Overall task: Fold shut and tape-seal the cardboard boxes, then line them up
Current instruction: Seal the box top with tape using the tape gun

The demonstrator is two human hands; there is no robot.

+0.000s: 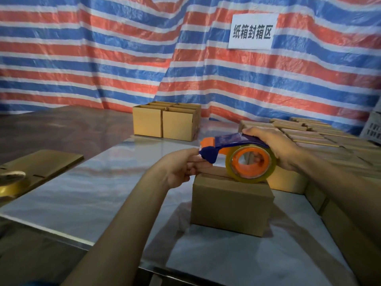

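Nearest: the closed box (231, 203) stands on the desk (92, 182), flaps down. My left hand (181, 168) holds it, fingers curled on its upper left edge, just under the dispenser's nose. My right hand (276, 147) grasps the tape dispenser (233, 144) from above, fingers wrapped over its handle; the tape roll (250, 164) rests on the box top. Right: rows of shut boxes (309, 137). Far centre: open boxes (167, 122) before the striped tarp (103, 58).

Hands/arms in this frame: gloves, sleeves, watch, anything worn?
Nothing worn that shows. The left hand and right hand are bare: no gloves, rings or watch. The left forearm and right forearm are bare to the frame edge; no sleeve in view.
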